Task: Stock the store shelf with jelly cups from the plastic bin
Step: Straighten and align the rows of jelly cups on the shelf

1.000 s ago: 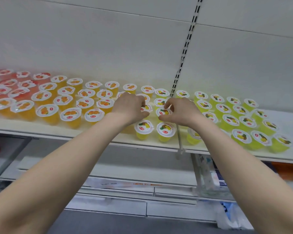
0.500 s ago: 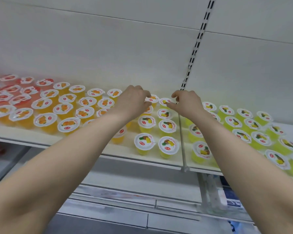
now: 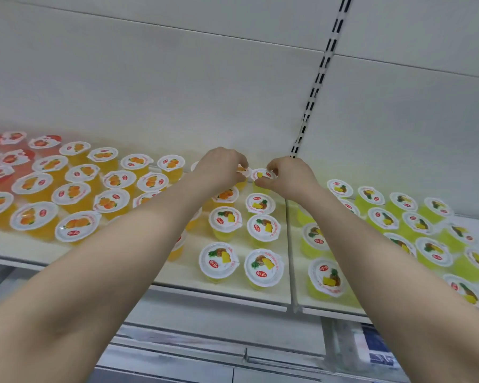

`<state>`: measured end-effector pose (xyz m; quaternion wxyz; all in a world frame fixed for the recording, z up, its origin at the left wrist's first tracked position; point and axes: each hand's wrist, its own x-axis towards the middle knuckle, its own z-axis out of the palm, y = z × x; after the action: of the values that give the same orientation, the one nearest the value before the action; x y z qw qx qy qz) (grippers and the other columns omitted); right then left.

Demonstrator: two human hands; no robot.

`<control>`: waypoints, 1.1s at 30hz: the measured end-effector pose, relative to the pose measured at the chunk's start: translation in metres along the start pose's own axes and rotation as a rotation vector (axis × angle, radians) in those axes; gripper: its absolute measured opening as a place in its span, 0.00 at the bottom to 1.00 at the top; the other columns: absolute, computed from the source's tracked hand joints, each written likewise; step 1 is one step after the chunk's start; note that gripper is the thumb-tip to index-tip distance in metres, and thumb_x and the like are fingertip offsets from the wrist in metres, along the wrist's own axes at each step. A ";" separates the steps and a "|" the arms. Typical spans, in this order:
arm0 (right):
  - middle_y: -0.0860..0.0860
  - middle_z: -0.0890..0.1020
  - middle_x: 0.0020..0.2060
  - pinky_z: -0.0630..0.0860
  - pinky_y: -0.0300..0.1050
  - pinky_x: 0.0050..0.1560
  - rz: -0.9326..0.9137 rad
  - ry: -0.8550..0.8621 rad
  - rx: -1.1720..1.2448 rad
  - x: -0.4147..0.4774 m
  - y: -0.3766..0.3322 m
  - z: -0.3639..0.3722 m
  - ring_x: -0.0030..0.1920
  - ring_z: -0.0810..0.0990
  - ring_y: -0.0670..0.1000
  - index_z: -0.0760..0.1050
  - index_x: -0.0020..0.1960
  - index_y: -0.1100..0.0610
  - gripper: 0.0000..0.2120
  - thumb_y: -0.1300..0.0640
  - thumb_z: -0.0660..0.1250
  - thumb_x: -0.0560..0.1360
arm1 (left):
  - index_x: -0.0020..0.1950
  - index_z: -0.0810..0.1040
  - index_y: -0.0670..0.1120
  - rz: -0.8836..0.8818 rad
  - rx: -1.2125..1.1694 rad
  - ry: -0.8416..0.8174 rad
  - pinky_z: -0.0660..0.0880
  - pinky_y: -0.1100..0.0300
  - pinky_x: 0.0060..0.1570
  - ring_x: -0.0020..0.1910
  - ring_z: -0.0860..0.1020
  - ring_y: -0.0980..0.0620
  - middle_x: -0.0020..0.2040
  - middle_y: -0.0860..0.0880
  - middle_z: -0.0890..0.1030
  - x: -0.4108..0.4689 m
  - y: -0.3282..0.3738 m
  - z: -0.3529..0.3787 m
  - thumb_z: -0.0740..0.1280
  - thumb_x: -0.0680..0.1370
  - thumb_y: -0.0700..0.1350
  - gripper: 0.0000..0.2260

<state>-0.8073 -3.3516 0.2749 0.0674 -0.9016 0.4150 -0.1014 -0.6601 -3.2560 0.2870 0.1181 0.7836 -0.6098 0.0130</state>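
Observation:
A white store shelf carries rows of jelly cups: red at far left, orange cups left of centre, yellow pineapple cups in the middle, green-yellow cups on the right. Both arms reach to the back row. My left hand pinches an orange jelly cup by its rim. My right hand grips a pineapple jelly cup beside it. The two held cups nearly touch, close to the back wall. The plastic bin is out of view.
A slotted upright rail runs up the white back panel behind my right hand. A seam divides the shelf into two boards. Lower shelves with packaged goods show beneath.
Both hands have moved from the middle rows back to the rear row, each holding a cup. The view has come closer to the shelf.

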 end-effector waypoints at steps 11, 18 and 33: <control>0.50 0.81 0.50 0.73 0.53 0.55 0.010 0.080 0.045 -0.043 -0.017 -0.018 0.55 0.76 0.55 0.78 0.56 0.52 0.17 0.41 0.67 0.75 | 0.65 0.77 0.53 0.050 -0.044 0.033 0.70 0.55 0.53 0.59 0.74 0.45 0.60 0.45 0.76 -0.015 -0.009 -0.003 0.67 0.78 0.52 0.15; 0.48 0.81 0.52 0.75 0.48 0.52 0.054 -0.101 -0.046 -0.074 -0.040 -0.022 0.55 0.77 0.53 0.75 0.60 0.51 0.26 0.36 0.70 0.69 | 0.61 0.79 0.53 0.101 -0.001 -0.023 0.68 0.57 0.48 0.56 0.77 0.47 0.58 0.48 0.79 -0.055 -0.021 -0.016 0.67 0.76 0.58 0.17; 0.51 0.82 0.52 0.74 0.48 0.51 0.168 0.046 -0.024 -0.076 -0.039 -0.010 0.57 0.76 0.55 0.77 0.59 0.52 0.23 0.38 0.68 0.71 | 0.61 0.79 0.50 0.084 -0.010 -0.056 0.68 0.58 0.45 0.54 0.77 0.46 0.56 0.46 0.80 -0.058 -0.011 -0.014 0.67 0.74 0.56 0.18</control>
<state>-0.8290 -3.2686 0.2830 0.0553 -0.8618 0.4919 -0.1110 -0.6627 -3.1950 0.2893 0.1043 0.7568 -0.6452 -0.0073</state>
